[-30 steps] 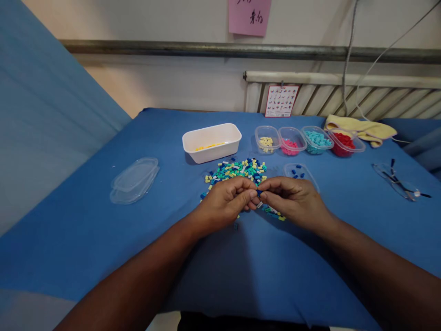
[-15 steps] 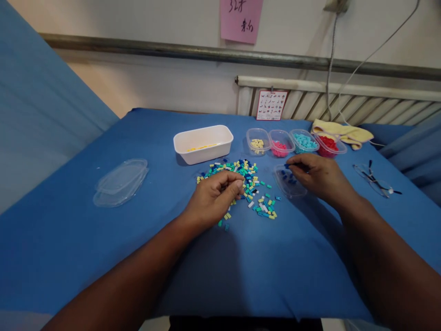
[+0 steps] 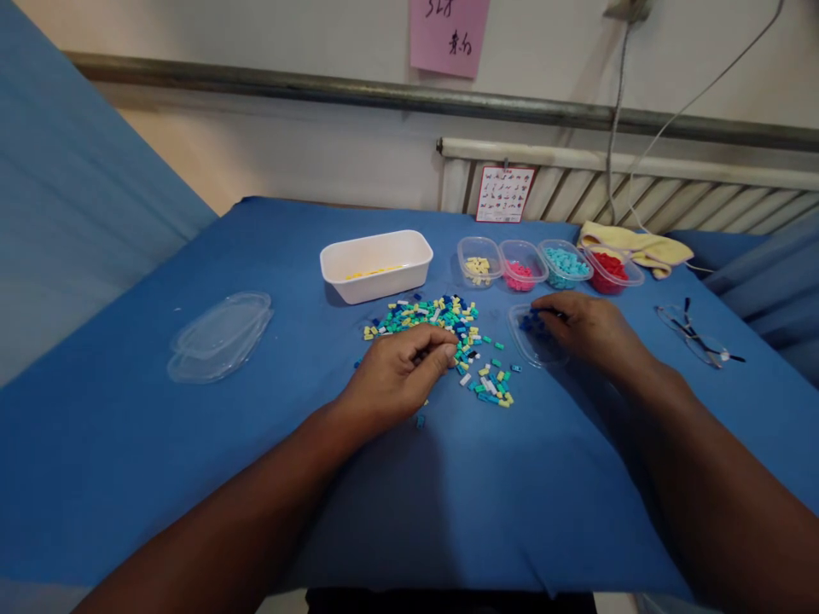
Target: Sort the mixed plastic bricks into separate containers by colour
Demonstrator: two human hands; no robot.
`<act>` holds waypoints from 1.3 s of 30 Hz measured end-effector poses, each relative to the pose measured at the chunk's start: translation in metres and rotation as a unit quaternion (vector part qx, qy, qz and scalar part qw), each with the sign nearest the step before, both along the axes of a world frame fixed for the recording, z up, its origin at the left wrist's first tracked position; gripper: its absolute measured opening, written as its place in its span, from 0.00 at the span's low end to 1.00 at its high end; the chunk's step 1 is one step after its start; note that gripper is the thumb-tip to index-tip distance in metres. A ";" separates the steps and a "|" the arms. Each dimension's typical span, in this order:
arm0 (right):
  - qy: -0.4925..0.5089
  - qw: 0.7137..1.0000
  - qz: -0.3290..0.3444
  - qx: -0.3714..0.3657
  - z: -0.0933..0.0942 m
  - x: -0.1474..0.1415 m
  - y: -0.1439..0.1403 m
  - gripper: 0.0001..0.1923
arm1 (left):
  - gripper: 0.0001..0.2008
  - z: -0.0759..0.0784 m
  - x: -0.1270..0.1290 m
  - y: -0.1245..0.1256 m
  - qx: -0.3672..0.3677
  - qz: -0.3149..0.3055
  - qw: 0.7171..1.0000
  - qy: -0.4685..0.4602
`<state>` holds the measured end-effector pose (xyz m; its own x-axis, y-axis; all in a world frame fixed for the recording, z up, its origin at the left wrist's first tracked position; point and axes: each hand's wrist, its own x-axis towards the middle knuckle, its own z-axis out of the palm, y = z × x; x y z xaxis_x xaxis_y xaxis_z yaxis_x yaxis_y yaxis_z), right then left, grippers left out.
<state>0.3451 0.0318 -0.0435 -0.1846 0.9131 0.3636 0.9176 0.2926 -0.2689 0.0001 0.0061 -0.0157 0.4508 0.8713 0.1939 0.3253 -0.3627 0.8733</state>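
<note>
A heap of small toy building bricks in green, yellow, blue and white lies on the blue-covered table. Over its front part is my left hand, thumb and forefinger pinched together; whatever is between them is too small to make out. My right hand is closed at the near clear plastic tub, its fingertips low over the dark blue bricks inside. A dark blue brick shows at those fingertips, partly hidden by the fingers. Some loose bricks lie between the hands.
Behind the heap stands a white tub with yellow pieces. Clear tubs of yellow, pink, light blue and red bricks form a row. Clear lids lie left; glasses and a yellow cloth lie right.
My right hand has lowered slightly into the near tub with the dark blue brick. My left hand has shifted slightly right and down over the heap, still pinched.
</note>
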 end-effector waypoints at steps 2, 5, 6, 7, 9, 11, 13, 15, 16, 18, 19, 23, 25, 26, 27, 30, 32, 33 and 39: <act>-0.007 1.000 -0.002 0.003 0.001 0.000 0.000 0.17 | 0.11 0.001 -0.001 0.000 0.007 0.003 1.000 0.000; -0.013 1.000 -0.005 0.011 0.002 0.001 -0.001 0.17 | 0.11 0.007 -0.005 0.003 0.027 0.029 0.999 0.000; -0.012 1.000 -0.004 0.013 0.002 0.001 -0.001 0.17 | 0.11 0.010 -0.007 0.005 0.034 0.048 0.998 -0.006; -0.011 1.000 -0.001 0.013 0.001 0.001 -0.001 0.17 | 0.11 0.012 -0.009 0.008 0.040 0.073 0.996 -0.017; -0.011 1.000 0.003 0.011 0.000 0.001 -0.001 0.17 | 0.12 0.017 -0.014 0.014 0.047 0.126 0.990 -0.044; -0.019 1.000 0.004 0.007 0.000 0.001 -0.002 0.17 | 0.12 0.019 -0.019 0.020 0.054 0.163 0.984 -0.051; -0.034 0.999 0.011 0.009 0.000 0.000 -0.002 0.17 | 0.11 0.017 -0.023 0.024 0.078 0.169 0.982 -0.020; -0.042 0.999 0.020 0.023 0.002 -0.002 -0.003 0.17 | 0.11 0.013 -0.025 0.026 0.126 0.144 0.981 0.037; -0.042 0.998 0.022 0.031 0.003 -0.004 -0.004 0.16 | 0.11 0.011 -0.026 0.027 0.152 0.124 0.978 0.069; -0.043 0.998 0.025 0.038 0.005 -0.007 -0.005 0.15 | 0.11 0.006 -0.026 0.028 0.200 0.084 0.969 0.119; -0.046 0.998 0.025 0.034 0.006 -0.009 -0.005 0.15 | 0.11 0.003 -0.026 0.028 0.216 0.069 0.965 0.133; -0.040 0.998 0.028 0.025 0.007 -0.018 -0.009 0.15 | 0.11 -0.004 -0.023 0.027 0.249 0.022 0.957 0.148; -0.016 0.998 0.044 0.033 0.007 -0.026 -0.013 0.15 | 0.11 -0.008 -0.019 0.025 0.270 -0.011 0.949 0.165; -0.003 0.998 0.060 0.034 0.007 -0.032 -0.015 0.14 | 0.11 -0.009 -0.017 0.023 0.279 -0.027 0.943 0.178; 0.007 0.996 0.078 0.031 0.006 -0.039 -0.016 0.14 | 0.11 -0.011 -0.014 0.021 0.284 -0.042 0.938 0.194; 0.033 0.990 0.134 0.023 0.003 -0.065 -0.018 0.13 | 0.12 -0.013 -0.005 0.013 0.277 -0.066 0.927 0.242; 0.057 0.984 0.169 0.026 0.000 -0.081 -0.015 0.14 | 0.12 -0.012 -0.001 0.010 0.271 -0.068 0.923 0.264; 0.070 0.979 0.189 0.028 -0.002 -0.088 -0.014 0.15 | 0.12 -0.012 0.000 0.009 0.269 -0.069 0.922 0.270; 0.100 0.960 0.260 0.007 -0.005 -0.096 -0.014 0.19 | 0.10 -0.011 -0.003 0.008 0.268 -0.082 0.920 0.274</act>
<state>0.2496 0.0175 -0.0484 -0.5397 0.7114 0.4502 0.5767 0.7020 -0.4179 -0.0031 0.0139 -0.0269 0.7253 0.6286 0.2809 0.5662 -0.7767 0.2760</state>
